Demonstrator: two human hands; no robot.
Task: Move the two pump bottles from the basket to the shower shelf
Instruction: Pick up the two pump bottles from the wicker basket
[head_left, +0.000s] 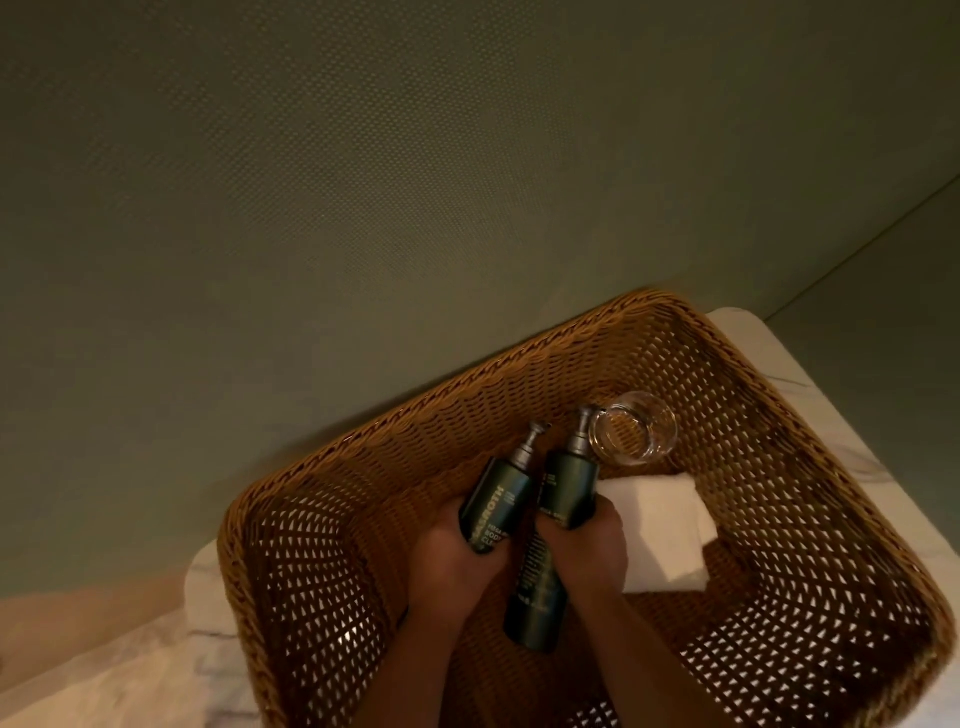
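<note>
Two dark green pump bottles with grey pump heads are inside a brown wicker basket (779, 395). My left hand (449, 564) grips the lower part of the left bottle (501, 501), whose label text faces up. The lower part of the right bottle (569, 483) is in the grip of my right hand (589, 558). Both bottles tilt with their pumps pointing away from me and sit side by side, almost touching. No shower shelf is in view.
A clear glass (636, 428) stands in the basket just beyond the right bottle's pump. A folded white cloth (670, 530) lies to the right of my right hand. Another dark bottle (535, 608) lies between my wrists. The basket rests on a white marble surface (810, 384) against a green wall.
</note>
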